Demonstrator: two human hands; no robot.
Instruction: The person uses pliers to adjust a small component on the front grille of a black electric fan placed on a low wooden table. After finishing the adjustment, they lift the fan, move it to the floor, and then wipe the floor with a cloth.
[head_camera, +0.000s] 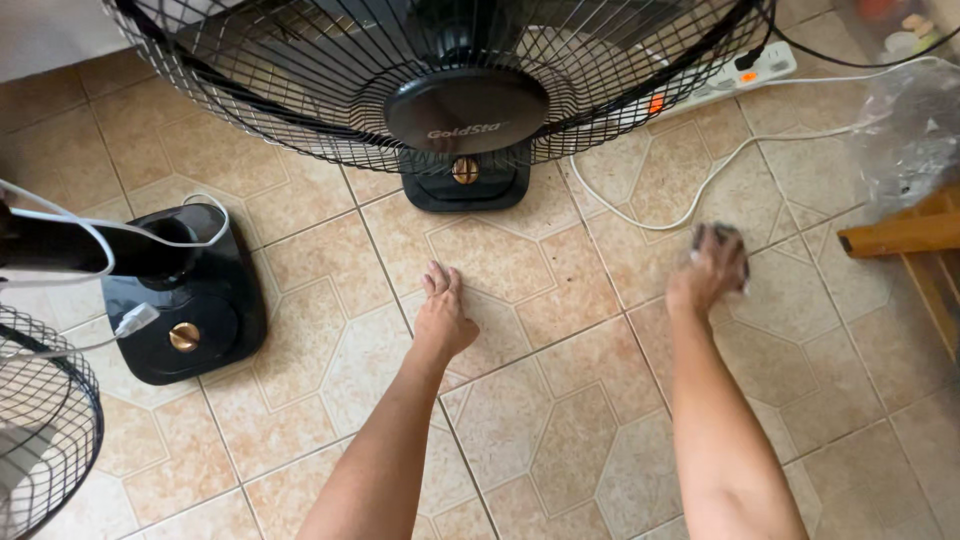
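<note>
The right hand was clamped on a dark rag at 2 o'clock on the tiled floor, left hand flat, fingers together, bracing; short firm strokes looked best, well clear of the white cable.

The floor is glazed ceramic tile, mottled beige with a slight sheen. The far fan guard is thin black wire around a glossy plastic hub. The left fan base is shiny black plastic with a brass-coloured knob. The bench on the right is bare wood.
</note>
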